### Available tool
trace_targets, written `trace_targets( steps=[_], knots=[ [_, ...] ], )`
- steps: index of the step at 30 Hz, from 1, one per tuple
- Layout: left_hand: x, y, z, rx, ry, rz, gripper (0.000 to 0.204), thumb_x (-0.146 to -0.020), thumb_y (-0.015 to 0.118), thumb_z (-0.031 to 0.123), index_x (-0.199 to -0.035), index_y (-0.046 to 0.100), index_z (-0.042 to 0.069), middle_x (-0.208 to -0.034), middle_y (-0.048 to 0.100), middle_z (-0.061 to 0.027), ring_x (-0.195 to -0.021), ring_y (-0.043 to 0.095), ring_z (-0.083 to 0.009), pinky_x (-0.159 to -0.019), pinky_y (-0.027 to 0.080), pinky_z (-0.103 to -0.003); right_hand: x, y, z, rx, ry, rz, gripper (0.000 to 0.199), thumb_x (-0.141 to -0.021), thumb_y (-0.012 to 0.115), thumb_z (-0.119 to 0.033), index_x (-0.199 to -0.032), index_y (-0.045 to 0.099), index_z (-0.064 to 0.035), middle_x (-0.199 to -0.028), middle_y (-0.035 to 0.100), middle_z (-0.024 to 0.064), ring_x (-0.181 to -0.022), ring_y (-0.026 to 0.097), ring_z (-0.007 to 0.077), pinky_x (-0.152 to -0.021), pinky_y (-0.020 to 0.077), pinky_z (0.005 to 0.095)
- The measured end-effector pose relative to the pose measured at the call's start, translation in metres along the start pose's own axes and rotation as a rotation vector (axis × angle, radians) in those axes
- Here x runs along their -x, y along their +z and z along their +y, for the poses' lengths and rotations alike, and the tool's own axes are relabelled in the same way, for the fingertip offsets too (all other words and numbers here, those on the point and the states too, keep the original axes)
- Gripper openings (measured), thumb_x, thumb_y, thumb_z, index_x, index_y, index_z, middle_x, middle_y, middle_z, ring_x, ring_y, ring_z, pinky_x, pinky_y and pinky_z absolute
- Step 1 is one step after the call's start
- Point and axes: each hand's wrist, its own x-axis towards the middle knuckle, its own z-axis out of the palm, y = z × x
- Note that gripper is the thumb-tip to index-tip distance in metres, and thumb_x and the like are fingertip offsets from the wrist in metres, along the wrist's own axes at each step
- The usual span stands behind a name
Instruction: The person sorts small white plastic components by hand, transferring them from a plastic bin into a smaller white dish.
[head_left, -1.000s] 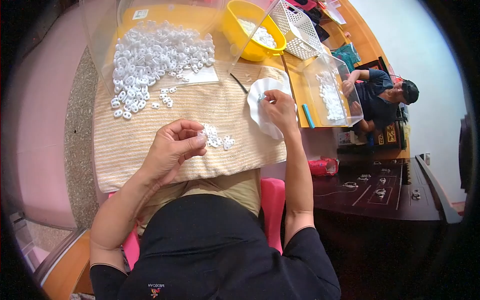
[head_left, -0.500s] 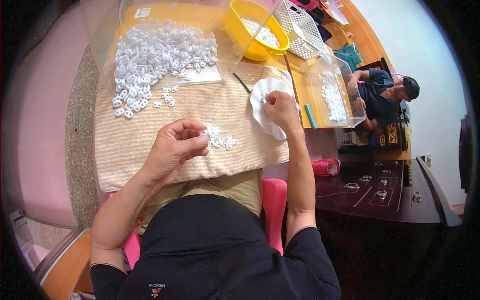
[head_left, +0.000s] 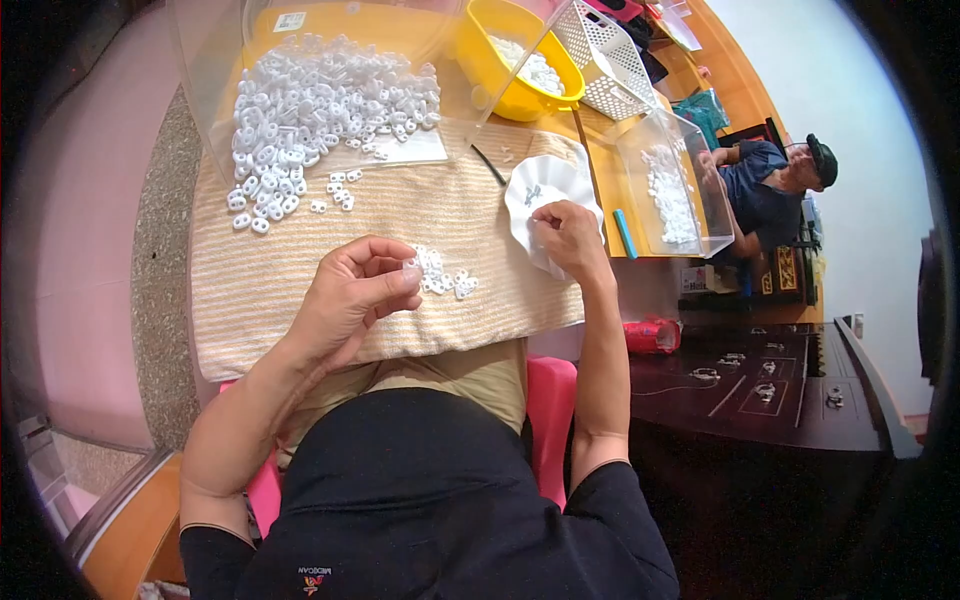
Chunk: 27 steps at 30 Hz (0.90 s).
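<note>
- Left hand hovers over the beige striped cloth covering the surface; thumb and fingertips pinch a small white plastic piece. Grip clenched on that piece.
- A small cluster of white plastic pieces lies on the cloth just beside the left fingertips.
- Right hand rests on the white scalloped plastic dish, fingers curled down at its rim; whether that grip holds anything cannot be told.
- A large heap of white plastic pieces spreads from the clear plastic tray onto the far cloth.
- A small white rectangular label sits on the yellow sheet at the tray's far edge; print too small to read.
- Beyond: yellow plastic bowl with white pieces, white lattice basket, clear plastic box with more white pieces.
- A red cylindrical container lies on its side at the right, below the surface edge.
- Another person in dark blue sits at far right.
- Versus half a second earlier: both hands sit in nearly the same places; left pinch unchanged, right hand still on the dish.
</note>
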Motion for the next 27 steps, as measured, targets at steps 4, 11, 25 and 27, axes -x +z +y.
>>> trace_targets(
  steps=[4, 11, 25, 27],
  knots=[
    [-0.001, -0.001, -0.002, -0.006, 0.000, 0.005, 0.019, -0.085, 0.069, 0.005, -0.102, 0.062, 0.004, -0.086, 0.064, -0.0028, -0.075, 0.063, -0.0107, -0.071, 0.057, -0.025, 0.003, 0.003, 0.009, -0.011, -0.035, 0.016, 0.015, -0.079, 0.064, -0.008, -0.090, 0.068, 0.0022, -0.081, 0.069, 0.0156, -0.073, 0.067, 0.0221, -0.068, 0.0509, 0.0308],
    [0.000, 0.000, -0.002, -0.013, 0.007, 0.009, 0.018, -0.086, 0.068, 0.007, -0.102, 0.062, 0.004, -0.088, 0.065, -0.0028, -0.076, 0.063, -0.0105, -0.072, 0.057, -0.025, 0.008, 0.004, 0.014, -0.183, 0.077, -0.022, 0.015, -0.083, 0.067, -0.011, -0.091, 0.068, 0.0009, -0.083, 0.068, 0.0157, -0.076, 0.066, 0.0239, -0.072, 0.0510, 0.0321],
    [-0.001, 0.001, -0.006, 0.020, -0.008, 0.015, 0.021, -0.088, 0.064, 0.004, -0.109, 0.061, -0.001, -0.095, 0.066, -0.0064, -0.081, 0.064, -0.0122, -0.077, 0.057, -0.026, 0.034, 0.020, -0.056, -0.845, 0.033, -0.097, 0.006, -0.090, 0.061, -0.004, -0.093, 0.063, 0.0017, -0.077, 0.058, -0.0008, -0.067, 0.054, 0.0050, -0.060, 0.0440, 0.0199],
    [-0.001, 0.001, -0.006, 0.028, -0.007, 0.023, 0.023, -0.088, 0.064, 0.004, -0.110, 0.060, -0.001, -0.097, 0.066, -0.0075, -0.081, 0.064, -0.0127, -0.077, 0.057, -0.026, 0.040, 0.027, -0.074, -0.865, -0.063, -0.115, 0.006, -0.090, 0.060, -0.001, -0.094, 0.063, 0.0019, -0.083, 0.059, 0.0005, -0.072, 0.054, 0.0058, -0.062, 0.0444, 0.0199]
  ],
)
